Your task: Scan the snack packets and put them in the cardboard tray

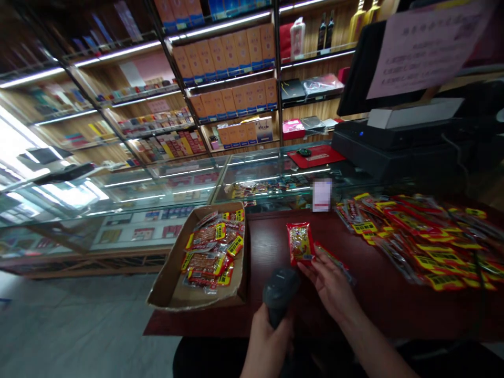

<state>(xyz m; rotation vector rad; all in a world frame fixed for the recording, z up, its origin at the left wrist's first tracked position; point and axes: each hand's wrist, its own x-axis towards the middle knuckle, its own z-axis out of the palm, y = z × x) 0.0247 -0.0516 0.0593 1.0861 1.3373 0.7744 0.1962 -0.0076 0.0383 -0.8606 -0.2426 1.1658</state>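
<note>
My left hand (268,336) is closed around the handle of a dark handheld barcode scanner (280,289), whose head points away from me over the table's front part. To its right, my right hand (329,281) pinches a small red snack packet (300,242) by its lower right corner, with the yellow and speckled face toward me. A second snack packet (334,262) lies partly behind the fingers of that hand; I cannot tell whether they touch it. An open cardboard box (244,262) with several red and yellow snack packets (208,252) stands left of the scanner.
A large spread of similar packets (429,241) covers the right of the dark red table (268,236). Behind stand a glass display counter (177,184), a small sign (322,195), and a black monitor (360,73) with a paper attached. Stocked shelves (228,73) line the wall.
</note>
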